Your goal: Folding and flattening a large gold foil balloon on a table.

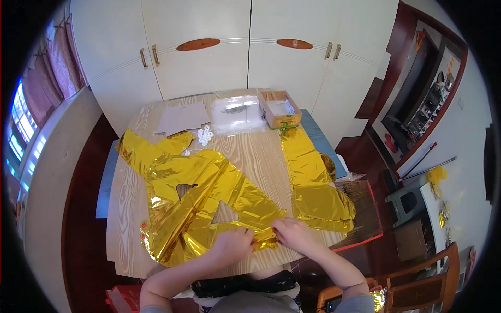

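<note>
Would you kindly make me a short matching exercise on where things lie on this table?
Things:
1. cardboard box
2. grey card sheet
3. clear plastic packet
4. gold foil balloon

Places:
A. far left of the table
B. under both hands, near edge
C. far right corner
D. far middle, between sheet and box

Pairs: 1-C, 2-A, 3-D, 4-B

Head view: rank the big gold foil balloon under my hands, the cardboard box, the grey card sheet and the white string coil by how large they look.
1. gold foil balloon
2. grey card sheet and cardboard box: look alike, unranked
3. white string coil
</note>
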Motion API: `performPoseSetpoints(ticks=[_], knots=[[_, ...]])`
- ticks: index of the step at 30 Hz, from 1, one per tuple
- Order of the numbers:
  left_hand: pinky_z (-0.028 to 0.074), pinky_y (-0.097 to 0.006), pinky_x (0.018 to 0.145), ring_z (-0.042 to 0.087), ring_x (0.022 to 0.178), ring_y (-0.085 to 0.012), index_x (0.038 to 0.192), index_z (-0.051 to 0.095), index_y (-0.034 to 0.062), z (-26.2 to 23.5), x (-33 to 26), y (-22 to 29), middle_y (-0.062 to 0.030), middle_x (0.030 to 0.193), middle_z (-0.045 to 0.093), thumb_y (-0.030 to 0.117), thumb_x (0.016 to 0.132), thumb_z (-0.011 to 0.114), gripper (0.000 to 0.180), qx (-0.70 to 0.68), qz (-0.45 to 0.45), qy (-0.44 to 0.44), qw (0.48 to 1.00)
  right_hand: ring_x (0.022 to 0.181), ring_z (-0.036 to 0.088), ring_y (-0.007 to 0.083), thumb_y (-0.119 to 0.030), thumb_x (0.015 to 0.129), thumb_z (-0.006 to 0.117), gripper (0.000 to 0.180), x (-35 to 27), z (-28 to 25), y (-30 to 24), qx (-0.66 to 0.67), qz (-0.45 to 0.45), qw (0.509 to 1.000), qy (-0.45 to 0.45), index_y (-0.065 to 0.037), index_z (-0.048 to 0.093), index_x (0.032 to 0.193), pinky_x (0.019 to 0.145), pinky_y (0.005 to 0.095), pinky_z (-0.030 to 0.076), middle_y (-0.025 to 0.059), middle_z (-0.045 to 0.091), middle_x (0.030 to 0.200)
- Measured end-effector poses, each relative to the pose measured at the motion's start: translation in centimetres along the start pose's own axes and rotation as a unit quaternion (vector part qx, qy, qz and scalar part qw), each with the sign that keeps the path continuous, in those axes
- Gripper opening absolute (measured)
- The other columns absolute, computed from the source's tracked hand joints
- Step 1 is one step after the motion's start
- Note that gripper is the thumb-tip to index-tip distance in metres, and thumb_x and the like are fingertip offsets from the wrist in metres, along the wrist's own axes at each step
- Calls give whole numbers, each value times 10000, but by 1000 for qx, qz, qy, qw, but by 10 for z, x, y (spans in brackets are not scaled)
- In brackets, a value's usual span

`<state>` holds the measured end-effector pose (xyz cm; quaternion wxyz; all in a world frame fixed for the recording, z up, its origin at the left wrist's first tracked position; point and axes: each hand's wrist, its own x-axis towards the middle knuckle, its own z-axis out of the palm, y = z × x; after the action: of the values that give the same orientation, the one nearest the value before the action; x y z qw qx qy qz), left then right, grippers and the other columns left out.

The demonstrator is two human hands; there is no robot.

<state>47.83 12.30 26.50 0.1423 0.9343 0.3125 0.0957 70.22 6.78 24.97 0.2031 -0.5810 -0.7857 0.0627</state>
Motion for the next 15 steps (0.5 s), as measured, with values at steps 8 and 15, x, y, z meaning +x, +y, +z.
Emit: performPoseSetpoints(ticks=[8, 15], knots=[[516, -427, 549, 657, 636, -313, 773, 605, 70, 5, 30, 6, -134, 682, 642, 224, 863, 598, 178, 13, 25, 40, 999, 900, 611, 273, -123, 731, 706, 269, 5, 3, 9, -17, -1, 992, 122, -85, 585, 968, 809, 396, 473, 76, 631, 856], [501, -371, 470, 642, 538, -269, 737, 573, 95, 2, 22, 2, -103, 631, 628, 151, 814, 570, 96, 51, 61, 115, 990, 926, 600, 230, -85, 713, 685, 236, 14, 9, 31, -57, -47, 983, 167, -89, 637, 943, 832, 356, 440, 40, 647, 898]])
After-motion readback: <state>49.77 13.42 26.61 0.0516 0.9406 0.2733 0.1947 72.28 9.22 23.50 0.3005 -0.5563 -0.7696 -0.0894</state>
